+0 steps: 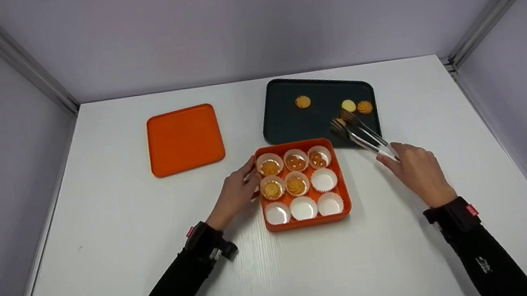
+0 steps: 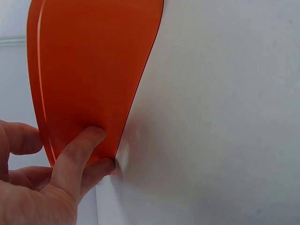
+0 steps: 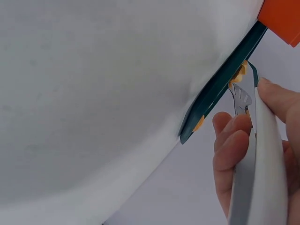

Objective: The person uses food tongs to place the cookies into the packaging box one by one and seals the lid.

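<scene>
One white tabletop is spread across the frame, bearing a dark tray at upper centre-right, a glossy orange box near centre and a flat orange square at upper centre-left. The box is touched by the unclenched left grip; metal tongs are grasped by the right grip. Of nine fluted cups in the box, five are filled and four left unfilled; four cookies, one swirled, are left on the tray.

a person's black-sleeved left arm and right arm extend from the bottom edge, left grip mid-frame with fingers parted, right grip curled right of center.
</scene>
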Demonstrator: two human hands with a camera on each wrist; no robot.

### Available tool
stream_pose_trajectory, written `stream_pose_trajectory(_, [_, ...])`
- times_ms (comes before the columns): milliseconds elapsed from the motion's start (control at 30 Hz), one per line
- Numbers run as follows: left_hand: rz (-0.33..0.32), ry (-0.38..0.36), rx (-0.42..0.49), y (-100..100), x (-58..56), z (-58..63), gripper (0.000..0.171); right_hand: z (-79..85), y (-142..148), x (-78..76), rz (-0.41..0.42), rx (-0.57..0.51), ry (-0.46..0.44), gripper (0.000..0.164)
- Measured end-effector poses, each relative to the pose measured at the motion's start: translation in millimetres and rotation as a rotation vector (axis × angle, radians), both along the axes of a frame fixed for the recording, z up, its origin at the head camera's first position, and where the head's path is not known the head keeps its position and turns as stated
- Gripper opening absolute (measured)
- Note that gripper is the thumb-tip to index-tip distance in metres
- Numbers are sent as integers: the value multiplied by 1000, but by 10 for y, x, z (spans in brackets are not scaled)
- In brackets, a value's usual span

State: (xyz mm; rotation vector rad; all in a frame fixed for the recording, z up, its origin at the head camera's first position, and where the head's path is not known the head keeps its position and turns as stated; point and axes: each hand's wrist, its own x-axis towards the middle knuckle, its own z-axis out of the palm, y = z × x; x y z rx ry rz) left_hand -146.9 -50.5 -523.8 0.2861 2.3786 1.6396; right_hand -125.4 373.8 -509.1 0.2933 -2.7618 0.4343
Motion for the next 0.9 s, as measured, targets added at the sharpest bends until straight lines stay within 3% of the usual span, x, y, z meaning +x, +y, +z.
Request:
stream_pose_trajectory(400, [10, -34, 41, 1, 18, 18, 58, 0, 24, 40, 18, 19, 13, 48])
stream_pose_trajectory(900, [6, -51, 23, 14, 10, 21, 57, 38, 15, 68, 28, -6, -15, 43])
